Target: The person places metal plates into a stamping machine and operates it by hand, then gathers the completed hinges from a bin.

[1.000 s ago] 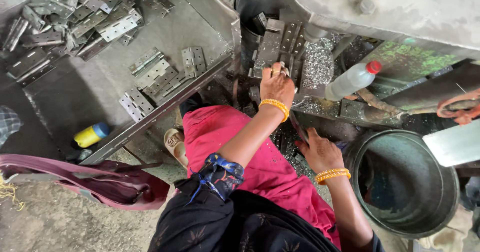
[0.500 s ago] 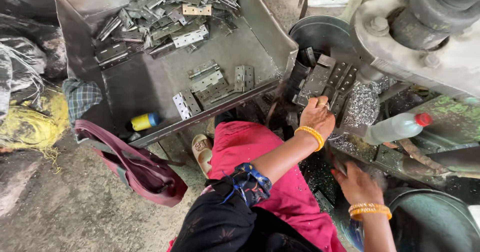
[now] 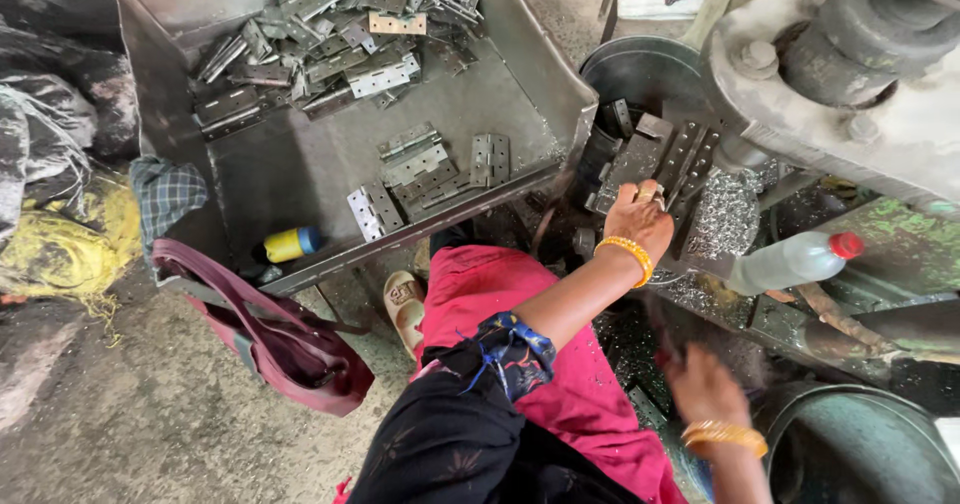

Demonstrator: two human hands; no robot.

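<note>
left hand (image 3: 640,219) at centre right grips a metal hinge plate (image 3: 668,164); right hand (image 3: 705,384), lower right, blurred, grip cannot be told.

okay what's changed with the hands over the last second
The right hand has lifted off the scrap by the round tub and is blurred in motion. The left hand stays on the metal hinge plates at the machine. The plastic bottle hasn't shifted.

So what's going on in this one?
A person seated at a metal press works with hinge plates. Their left hand rests on the hinge plates at the machine. The right hand, blurred, hangs lower near a round bin. A big tray of hinges sits to the left.
</note>
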